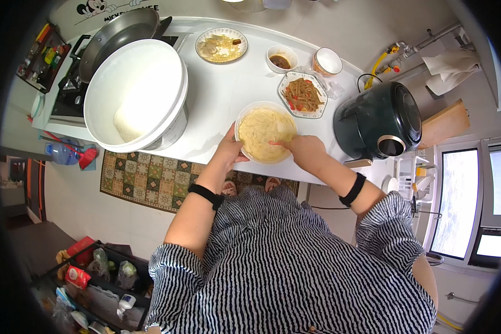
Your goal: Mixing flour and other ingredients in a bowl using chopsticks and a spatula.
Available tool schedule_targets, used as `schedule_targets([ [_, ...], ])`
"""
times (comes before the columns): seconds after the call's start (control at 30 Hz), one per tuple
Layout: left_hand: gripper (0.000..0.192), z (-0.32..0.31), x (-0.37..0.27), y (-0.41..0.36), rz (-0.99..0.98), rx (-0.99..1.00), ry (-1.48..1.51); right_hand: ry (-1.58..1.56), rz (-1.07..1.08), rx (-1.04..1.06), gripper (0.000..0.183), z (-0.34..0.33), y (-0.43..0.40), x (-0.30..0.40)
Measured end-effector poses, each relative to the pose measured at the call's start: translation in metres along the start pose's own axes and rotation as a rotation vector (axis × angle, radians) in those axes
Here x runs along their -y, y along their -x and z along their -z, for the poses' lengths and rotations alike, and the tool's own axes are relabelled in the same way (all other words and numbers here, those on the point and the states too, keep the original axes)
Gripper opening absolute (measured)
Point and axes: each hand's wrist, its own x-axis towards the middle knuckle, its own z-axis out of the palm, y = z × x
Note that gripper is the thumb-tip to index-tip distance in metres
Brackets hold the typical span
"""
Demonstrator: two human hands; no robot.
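Note:
A round white bowl of thick, pale yellow batter rests near the counter's front edge. My left hand grips its left rim, thumb near the top and fingers around the outside. At the right rim, my right hand is closed on a thin reddish utensil that reaches into the batter; its exact kind is hidden by the hand and batter. Just beyond the bowl lies an octagonal plate of brown strips with red pieces.
A large white bucket with pale dough inside stands left, before a wok on the stove. Farther back are a patterned plate, a sauce bowl and an orange-sided bowl. A dark green air fryer stands right.

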Motion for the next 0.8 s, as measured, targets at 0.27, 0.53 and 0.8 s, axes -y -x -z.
schedule_targets([
  [0.27,0.065,0.002,0.000,0.000,-0.018,0.004,0.042,0.242,0.056,0.052,0.026,0.122,0.014,0.007],
  [0.53,0.067,0.008,0.006,-0.003,0.013,-0.032,-0.077,0.334,0.184,-0.079,0.017,0.092,-0.081,-0.009],
  [0.8,0.066,0.000,0.012,-0.006,-0.019,-0.110,-0.014,0.315,0.047,0.071,0.027,0.076,-0.092,-0.071],
])
